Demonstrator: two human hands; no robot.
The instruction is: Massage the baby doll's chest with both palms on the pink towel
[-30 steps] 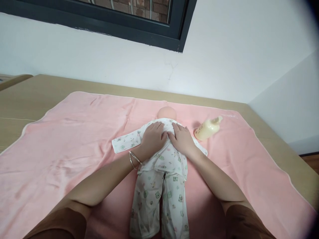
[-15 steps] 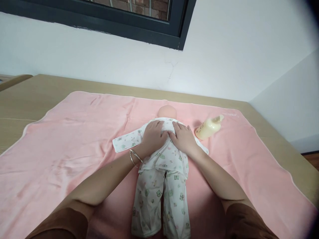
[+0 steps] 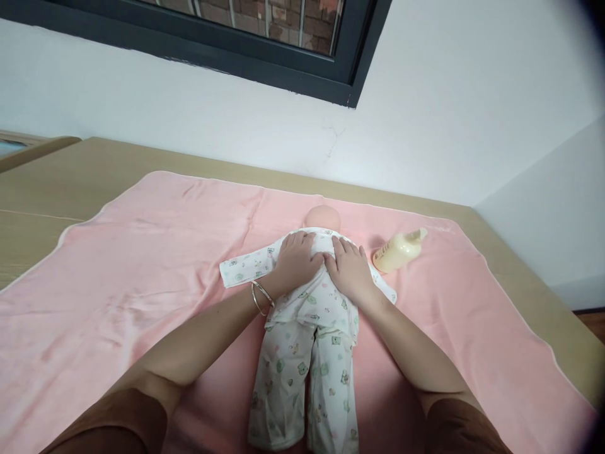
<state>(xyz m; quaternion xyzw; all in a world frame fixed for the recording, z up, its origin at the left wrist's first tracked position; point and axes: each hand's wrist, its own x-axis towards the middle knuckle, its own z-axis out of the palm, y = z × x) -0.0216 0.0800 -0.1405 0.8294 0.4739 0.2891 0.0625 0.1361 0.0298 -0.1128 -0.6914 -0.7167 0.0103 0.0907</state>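
A baby doll (image 3: 322,217) in white printed pajamas lies stretched out, its bald head away from me. No facial features show. Flat on the left side of its upper torso rests my left hand (image 3: 297,261), fingers extended, a bangle (image 3: 261,296) at the wrist. My right hand (image 3: 350,268) lies the same way on the right side, fingers slightly spread. The two thumbs come close together over the middle of the pajama top (image 3: 314,299). Below, the pajama pants (image 3: 283,378) cover the legs. Neither hand grasps anything.
A pink blanket (image 3: 118,271) is spread under the doll on a wooden table (image 3: 118,154). A cream pump bottle (image 3: 399,251) lies or leans to the right of the doll. Behind are a white wall (image 3: 425,126) and a dark window frame (image 3: 350,94).
The view has shifted a little, so the doll, bottle and window sit slightly further right. Both hands stay flat on the doll's torso, with hardly any visible movement.
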